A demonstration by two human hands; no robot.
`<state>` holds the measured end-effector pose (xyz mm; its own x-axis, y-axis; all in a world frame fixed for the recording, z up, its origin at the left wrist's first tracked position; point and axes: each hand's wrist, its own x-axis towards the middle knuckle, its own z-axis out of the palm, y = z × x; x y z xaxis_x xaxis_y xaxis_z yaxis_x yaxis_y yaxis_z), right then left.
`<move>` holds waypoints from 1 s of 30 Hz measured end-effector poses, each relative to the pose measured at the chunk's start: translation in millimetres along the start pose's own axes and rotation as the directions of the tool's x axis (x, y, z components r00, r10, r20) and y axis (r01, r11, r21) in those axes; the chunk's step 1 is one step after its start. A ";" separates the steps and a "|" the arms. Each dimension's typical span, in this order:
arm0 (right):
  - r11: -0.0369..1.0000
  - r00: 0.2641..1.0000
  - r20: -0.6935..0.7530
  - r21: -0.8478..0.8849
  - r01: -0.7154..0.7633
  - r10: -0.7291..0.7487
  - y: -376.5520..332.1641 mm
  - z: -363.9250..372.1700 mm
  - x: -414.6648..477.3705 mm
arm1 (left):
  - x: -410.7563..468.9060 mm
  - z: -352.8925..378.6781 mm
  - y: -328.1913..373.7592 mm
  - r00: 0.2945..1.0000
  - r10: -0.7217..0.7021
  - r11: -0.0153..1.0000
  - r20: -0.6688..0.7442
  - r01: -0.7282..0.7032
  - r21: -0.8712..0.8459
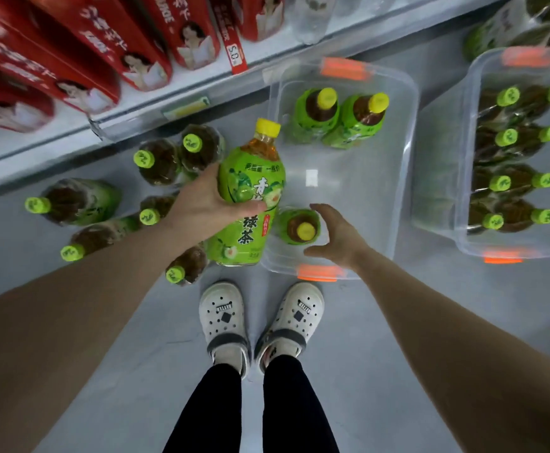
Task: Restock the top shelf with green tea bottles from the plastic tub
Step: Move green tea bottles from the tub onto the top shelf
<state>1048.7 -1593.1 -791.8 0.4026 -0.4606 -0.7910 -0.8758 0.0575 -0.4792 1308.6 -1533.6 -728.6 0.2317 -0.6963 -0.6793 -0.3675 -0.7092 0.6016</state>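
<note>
My left hand (206, 199) grips a green tea bottle (250, 194) with a yellow cap, held up above the floor beside the clear plastic tub (401, 178). My right hand (335, 238) hovers over the tub's near end with fingers spread and curved, just right of a bottle (299, 227) standing in the tub; it holds nothing. Two more green tea bottles (339, 117) stand at the tub's far end. The shelf edge (156, 112) runs across the upper left.
Several green-capped bottles (156, 161) stand on the floor to the left. A second clear tub (472, 152) full of bottles sits at the right. Red cartons (80, 53) fill the shelf. My feet in white clogs (224, 318) stand on the grey floor.
</note>
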 end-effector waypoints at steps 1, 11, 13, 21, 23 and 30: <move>0.999 1.000 0.003 -0.033 0.010 -0.009 5.0 10.3 6.5 | 2.6 2.7 -7.1 1.000 -0.003 1.000 -0.001 0.003 -0.007; 0.953 0.982 -0.189 0.300 0.036 0.022 3.3 10.7 72.5 | 14.0 18.9 -41.7 0.999 -0.048 0.995 0.003 0.048 -0.083; 0.981 0.978 -0.207 0.195 0.002 0.040 1.3 9.8 82.9 | 17.0 19.2 -45.5 0.997 -0.074 0.993 -0.011 0.072 -0.090; 0.991 0.910 -0.400 0.121 -0.064 0.108 -11.1 13.6 59.5 | 2.7 18.4 -38.7 0.988 -0.132 0.983 -0.075 0.121 -0.136; 0.978 0.887 -0.433 0.195 -0.078 0.157 -16.5 3.6 32.6 | -11.4 12.6 -29.1 0.988 -0.137 0.979 -0.075 0.124 -0.161; 0.945 0.888 -0.413 0.320 -0.064 0.200 -54.8 -67.9 -90.5 | -89.2 -26.8 41.3 0.988 -0.102 0.989 -0.116 0.088 -0.118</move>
<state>1042.2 -1614.6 -668.1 0.0719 -0.7638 -0.6414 -0.7687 0.3673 -0.5236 1296.9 -1503.7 -631.9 0.3706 -0.6283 -0.6841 -0.2364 -0.7760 0.5847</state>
